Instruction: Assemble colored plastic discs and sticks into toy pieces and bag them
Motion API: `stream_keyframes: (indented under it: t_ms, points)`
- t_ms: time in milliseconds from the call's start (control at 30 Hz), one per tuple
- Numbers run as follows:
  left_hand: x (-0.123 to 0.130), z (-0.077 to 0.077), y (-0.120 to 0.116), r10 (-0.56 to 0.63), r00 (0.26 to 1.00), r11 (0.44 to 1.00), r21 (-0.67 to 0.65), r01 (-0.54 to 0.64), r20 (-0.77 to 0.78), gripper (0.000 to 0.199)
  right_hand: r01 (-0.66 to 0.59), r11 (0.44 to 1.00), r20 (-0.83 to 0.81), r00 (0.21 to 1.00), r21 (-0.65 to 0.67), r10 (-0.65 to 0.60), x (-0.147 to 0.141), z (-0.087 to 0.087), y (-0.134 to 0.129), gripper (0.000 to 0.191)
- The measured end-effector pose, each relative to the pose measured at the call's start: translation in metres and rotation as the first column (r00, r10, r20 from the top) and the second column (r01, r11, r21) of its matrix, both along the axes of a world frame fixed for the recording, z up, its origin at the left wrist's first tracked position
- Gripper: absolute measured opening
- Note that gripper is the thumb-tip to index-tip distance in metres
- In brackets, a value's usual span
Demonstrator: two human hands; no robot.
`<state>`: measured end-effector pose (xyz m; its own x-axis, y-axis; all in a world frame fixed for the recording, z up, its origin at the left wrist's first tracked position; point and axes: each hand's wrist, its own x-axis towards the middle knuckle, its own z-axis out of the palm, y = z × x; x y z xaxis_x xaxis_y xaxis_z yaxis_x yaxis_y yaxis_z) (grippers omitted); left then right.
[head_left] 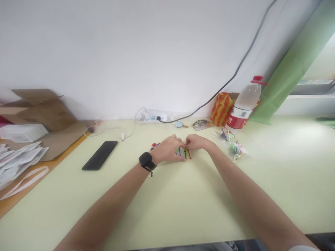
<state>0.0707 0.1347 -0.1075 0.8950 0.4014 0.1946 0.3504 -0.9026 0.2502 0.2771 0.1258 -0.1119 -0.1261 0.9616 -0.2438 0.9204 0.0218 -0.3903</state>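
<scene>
Near the middle of the pale green table, my left hand [169, 150] rests low over a row of small coloured plastic pieces [185, 153], its thumb and fingers apart around them. Blue, green, black and red pieces show beside its thumb. My right hand [195, 142] is closed in a pinch at the far end of the row, touching or close to my left fingertips; what it holds is too small to name. A red round piece [154, 145] lies left of my left hand, with blue and dark ones partly hidden behind the hand.
A black phone [99, 155] lies at left, near cardboard [49, 108] and white packets [18, 164]. Behind my hands are a power strip [152, 118] and cables. Clear bags of small parts [234, 148], a striped bag [221, 109] and a large bottle [244, 103] stand or lie at right.
</scene>
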Motion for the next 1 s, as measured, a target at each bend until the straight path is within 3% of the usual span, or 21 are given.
stream_keyframes:
  t_ms: [333, 700, 1000]
  points:
    - [-0.002, 0.007, 0.003, 0.086, 0.996, 0.996, -0.009, -0.086, 0.020, 0.042, -0.033, 0.999, 0.115, 0.993, 0.017, 0.031, -0.006, -0.004, 0.001, 0.012]
    - [-0.013, 0.017, 0.011, 0.109, 0.992, 0.994, -0.016, -0.109, 0.058, 0.034, -0.007, 0.988, 0.116, 0.993, 0.156, -0.011, -0.016, -0.003, -0.003, 0.018]
    - [-0.013, 0.018, 0.011, 0.107, 0.991, 0.994, -0.021, -0.106, 0.080, 0.025, -0.009, 0.985, 0.091, 0.996, 0.170, -0.006, -0.021, -0.006, -0.006, 0.012]
